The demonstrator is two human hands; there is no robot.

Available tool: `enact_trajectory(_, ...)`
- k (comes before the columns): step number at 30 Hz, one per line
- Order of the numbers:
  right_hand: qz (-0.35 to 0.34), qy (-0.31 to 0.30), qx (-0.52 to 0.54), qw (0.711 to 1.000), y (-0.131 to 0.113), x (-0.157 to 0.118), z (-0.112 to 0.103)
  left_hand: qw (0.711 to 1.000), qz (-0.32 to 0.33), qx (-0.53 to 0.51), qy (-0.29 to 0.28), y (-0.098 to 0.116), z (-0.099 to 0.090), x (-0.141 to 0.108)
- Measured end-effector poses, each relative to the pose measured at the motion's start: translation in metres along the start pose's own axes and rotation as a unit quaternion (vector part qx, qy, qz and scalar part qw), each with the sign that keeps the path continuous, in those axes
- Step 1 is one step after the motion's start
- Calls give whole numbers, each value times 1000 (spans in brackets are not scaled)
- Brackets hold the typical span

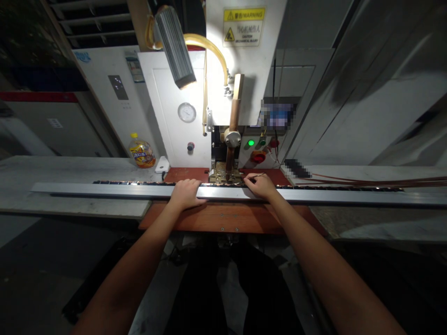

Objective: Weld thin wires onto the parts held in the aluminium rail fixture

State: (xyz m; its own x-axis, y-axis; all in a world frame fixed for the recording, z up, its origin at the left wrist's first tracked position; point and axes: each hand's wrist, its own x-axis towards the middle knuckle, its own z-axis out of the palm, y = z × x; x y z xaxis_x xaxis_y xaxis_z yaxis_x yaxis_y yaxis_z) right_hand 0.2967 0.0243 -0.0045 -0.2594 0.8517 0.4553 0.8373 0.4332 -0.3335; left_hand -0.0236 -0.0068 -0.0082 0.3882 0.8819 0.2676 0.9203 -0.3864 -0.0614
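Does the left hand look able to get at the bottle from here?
Probably yes: only low things, like the bar and white block, lie between the left hand and the bottle, leaving room above.

The left hand point(186, 193) and right hand point(261, 185) are bare, as are the forearms point(139, 260), which are narrow near the hands and widen smoothly toward the body. The trousers point(197, 298) are black and matt, their finer detail lost in shade.
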Motion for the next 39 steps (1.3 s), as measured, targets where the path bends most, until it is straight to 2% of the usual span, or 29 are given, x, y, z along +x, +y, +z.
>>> enact_trajectory(15, -15, 4, 2, 1000, 7, -1, -1, 1000, 5, -2, -8, 5, -1, 3)
enact_trajectory(24, -8, 8, 4, 1000, 10, -3, -2, 1000, 15, 3, 9, 9, -1, 4)
enact_trajectory(39, -14, 23, 10, 1000, 13, -5, -4, 1000, 7, -1, -8, 14, -4, 6)
